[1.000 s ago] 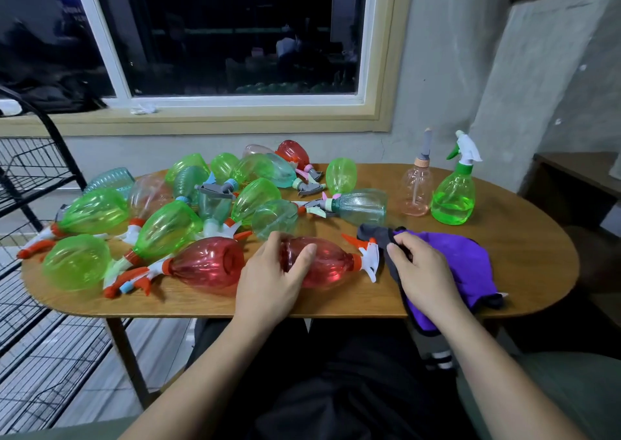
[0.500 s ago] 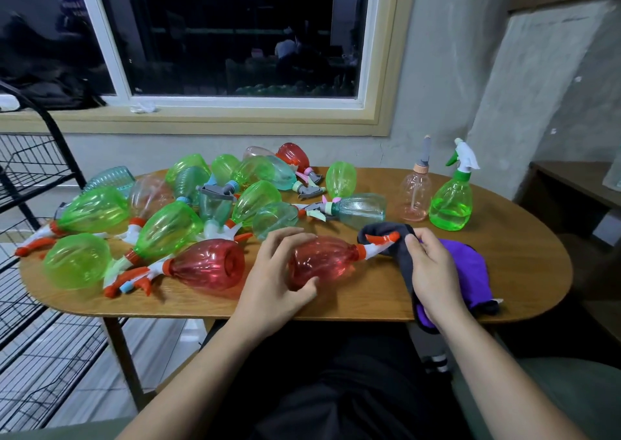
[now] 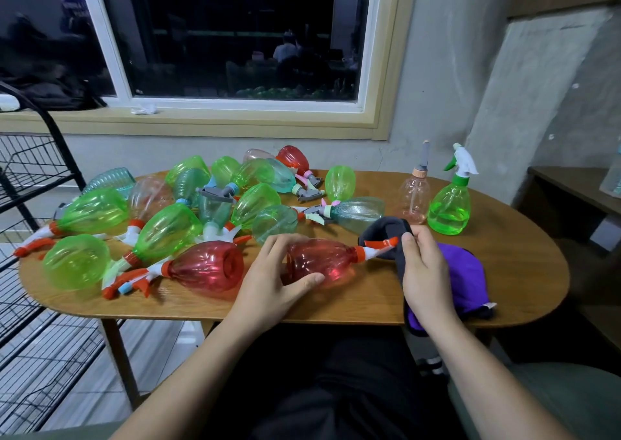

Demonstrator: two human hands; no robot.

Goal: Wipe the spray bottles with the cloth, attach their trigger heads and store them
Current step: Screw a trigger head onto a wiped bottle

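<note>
Since a second ago the left hand has slid back to the fat base end of the red bottle, and the right hand has left off lying flat and picked up a fold of the cloth. Now the left grips the bottle, thumb on the near side and fingers curled over the far side. The right pinches the cloth's grey edge between thumb and fingers. The bottle lies on its side near the front of the table, its long axis running left to right. Its trigger head is already fitted and points right, the tip just at the raised fold. So the cloth sits off the nozzle end, with the right hand nearer to it, and I'd expect the wipe to start there and run leftwards along the body. Just left lies a second red bottle. Behind it is a heap of green bottles on their sides. Further right, an upright green bottle stands beside a clear peach bottle. A wire rack stands off the table's left end.
</note>
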